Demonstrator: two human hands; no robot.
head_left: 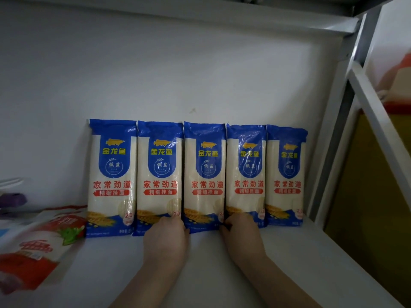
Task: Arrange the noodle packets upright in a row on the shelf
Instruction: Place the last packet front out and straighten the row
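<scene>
Several blue-and-white noodle packets stand upright side by side against the back wall of the white shelf (222, 274). The middle packet (203, 174) sits between my two hands. My left hand (166, 238) rests at the bottom of the second packet from the left (159, 174), fingers curled against the middle packet's lower left corner. My right hand (241, 235) presses at the lower right corner of the middle packet, in front of the fourth packet (245, 170). Fingertips of both hands are hidden behind the knuckles. The leftmost packet (112, 174) and rightmost packet (285, 174) stand untouched.
A red-and-white food bag (35, 247) lies flat on the shelf at the left, close to the leftmost packet. A purple object (12, 201) sits behind it. White metal shelf posts (338, 130) rise at the right, just past the rightmost packet.
</scene>
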